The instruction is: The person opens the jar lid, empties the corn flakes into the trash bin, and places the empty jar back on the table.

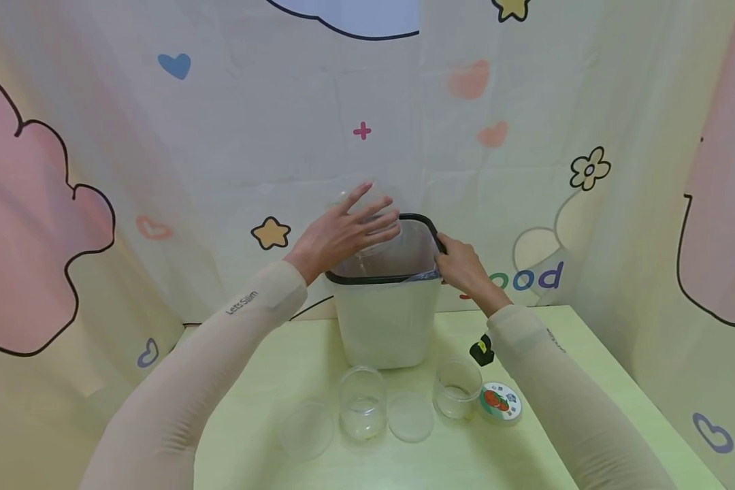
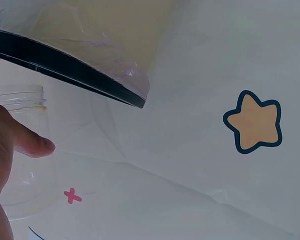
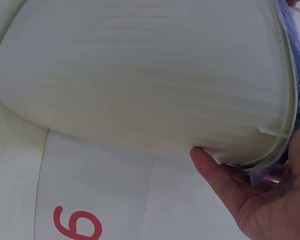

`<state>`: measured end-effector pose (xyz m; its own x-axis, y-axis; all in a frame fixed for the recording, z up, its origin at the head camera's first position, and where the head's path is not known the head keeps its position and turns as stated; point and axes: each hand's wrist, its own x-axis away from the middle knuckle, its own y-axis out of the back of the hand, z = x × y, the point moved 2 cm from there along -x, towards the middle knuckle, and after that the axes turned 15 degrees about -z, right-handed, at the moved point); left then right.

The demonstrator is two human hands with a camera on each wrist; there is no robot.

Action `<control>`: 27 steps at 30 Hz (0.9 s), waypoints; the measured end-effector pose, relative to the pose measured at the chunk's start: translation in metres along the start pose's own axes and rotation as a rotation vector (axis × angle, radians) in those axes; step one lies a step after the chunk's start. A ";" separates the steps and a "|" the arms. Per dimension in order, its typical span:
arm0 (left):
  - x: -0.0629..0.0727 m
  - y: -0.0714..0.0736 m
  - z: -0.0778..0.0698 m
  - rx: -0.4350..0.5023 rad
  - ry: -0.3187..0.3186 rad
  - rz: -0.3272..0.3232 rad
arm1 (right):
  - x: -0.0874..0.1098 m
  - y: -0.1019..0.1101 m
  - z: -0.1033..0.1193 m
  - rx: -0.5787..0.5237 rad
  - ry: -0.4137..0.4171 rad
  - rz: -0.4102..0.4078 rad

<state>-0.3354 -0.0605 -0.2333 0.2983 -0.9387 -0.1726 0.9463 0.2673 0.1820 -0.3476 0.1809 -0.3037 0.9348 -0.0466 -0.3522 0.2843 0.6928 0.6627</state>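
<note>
A white trash bin (image 1: 386, 327) with a black rim and a clear bag liner stands at the back of the table. My left hand (image 1: 349, 228) holds a clear plastic jar (image 2: 32, 175) over the bin's opening, thumb against its side. In the left wrist view the jar's threaded mouth faces the black rim (image 2: 64, 70). The back of the hand hides most of this jar in the head view. My right hand (image 1: 459, 262) grips the rim's right side, with the thumb on the bin's outer wall (image 3: 139, 85) and fingers over the liner edge.
In front of the bin stand two clear jars, one in the middle (image 1: 363, 412) and one to the right (image 1: 457, 395). Two translucent lids (image 1: 306, 430) lie flat beside them. A round lid with a red fruit label (image 1: 500, 401) and a small black object (image 1: 482, 350) are near the right forearm.
</note>
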 end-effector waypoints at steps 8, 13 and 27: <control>-0.001 0.002 -0.002 -0.041 -0.075 0.025 | -0.001 -0.001 -0.001 -0.004 0.002 0.000; -0.002 0.001 -0.003 -0.049 -0.083 0.027 | -0.001 0.000 -0.001 -0.005 0.005 -0.006; 0.004 0.003 0.009 -0.008 -0.052 0.024 | 0.000 -0.001 0.000 0.005 0.009 -0.010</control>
<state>-0.3329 -0.0655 -0.2248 0.3139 -0.9421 -0.1182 0.9401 0.2910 0.1774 -0.3480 0.1806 -0.3040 0.9299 -0.0475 -0.3648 0.2950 0.6888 0.6622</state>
